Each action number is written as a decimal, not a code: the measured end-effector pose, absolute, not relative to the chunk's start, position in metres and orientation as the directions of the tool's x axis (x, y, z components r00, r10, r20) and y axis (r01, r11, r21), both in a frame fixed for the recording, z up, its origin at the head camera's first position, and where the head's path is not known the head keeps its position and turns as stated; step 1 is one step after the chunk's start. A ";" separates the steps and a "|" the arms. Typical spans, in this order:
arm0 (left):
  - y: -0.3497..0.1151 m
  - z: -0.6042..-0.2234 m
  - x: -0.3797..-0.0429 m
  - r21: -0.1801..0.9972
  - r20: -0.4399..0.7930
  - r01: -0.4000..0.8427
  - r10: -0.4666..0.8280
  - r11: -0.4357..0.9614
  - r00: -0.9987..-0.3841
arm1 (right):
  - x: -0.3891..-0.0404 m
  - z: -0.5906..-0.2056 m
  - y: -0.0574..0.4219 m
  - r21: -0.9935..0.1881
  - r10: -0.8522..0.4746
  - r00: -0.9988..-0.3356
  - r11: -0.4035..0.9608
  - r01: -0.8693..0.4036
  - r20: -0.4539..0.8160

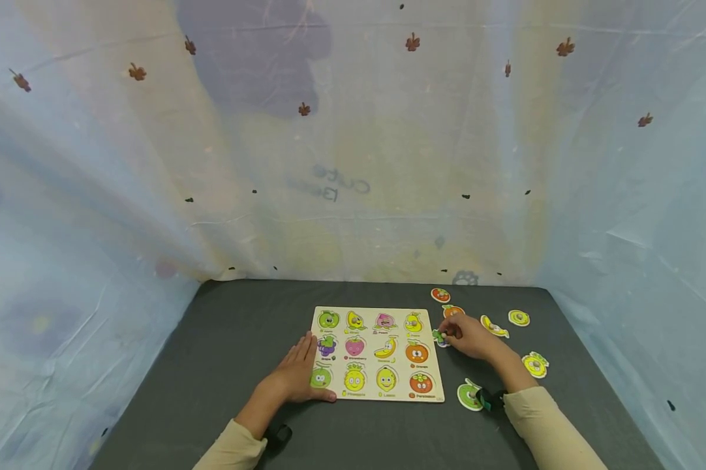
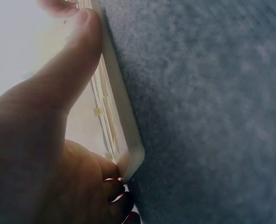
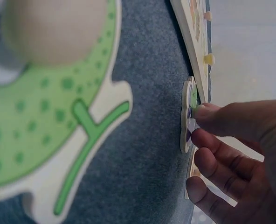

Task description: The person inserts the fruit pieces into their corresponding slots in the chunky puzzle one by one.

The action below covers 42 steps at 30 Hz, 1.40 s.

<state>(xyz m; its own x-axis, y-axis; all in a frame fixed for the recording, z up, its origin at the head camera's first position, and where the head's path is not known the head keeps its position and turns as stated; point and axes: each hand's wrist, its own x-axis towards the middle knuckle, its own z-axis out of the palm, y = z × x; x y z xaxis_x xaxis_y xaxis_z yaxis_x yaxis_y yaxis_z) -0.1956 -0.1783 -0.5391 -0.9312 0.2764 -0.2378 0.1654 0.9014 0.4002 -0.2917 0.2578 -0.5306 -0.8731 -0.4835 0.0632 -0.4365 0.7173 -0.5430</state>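
A fruit puzzle board [image 1: 436,386] with rows of printed fruit lies in front of me. My left hand [image 1: 294,371] rests at its near left corner, fingers extended along the left side and thumb along the front edge. The left wrist view shows that thumb [image 2: 77,56] lying on the board's rim. Just off the board's right side, my right hand [image 1: 473,337] pinches a grape puzzle piece [image 1: 440,338] by its knob between thumb and index finger. In the right wrist view the grape piece [image 3: 185,119] stands close beside the board, its face partly hidden by the fingertips.
Loose pieces lie right of the board: a persimmon [image 1: 440,295], an orange [image 1: 451,311], a banana [image 1: 495,326], a round yellow one [image 1: 519,318], a pineapple [image 1: 534,365] and a green melon [image 1: 468,397] beneath my right wrist. A patterned curtain [image 1: 353,248] surrounds the dark table [image 1: 241,339].
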 end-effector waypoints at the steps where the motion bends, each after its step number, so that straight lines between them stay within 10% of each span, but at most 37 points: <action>1: -0.179 -0.540 -0.196 0.399 -0.235 0.170 0.279 0.901 -0.931 | -0.292 -0.531 0.258 -0.541 -0.483 -0.873 0.719 -0.437 0.062; 42: -0.187 -0.542 -0.196 0.417 -0.220 0.210 0.322 0.884 -0.921 | -0.285 -0.520 0.258 -0.518 -0.370 -0.926 0.779 -0.353 0.074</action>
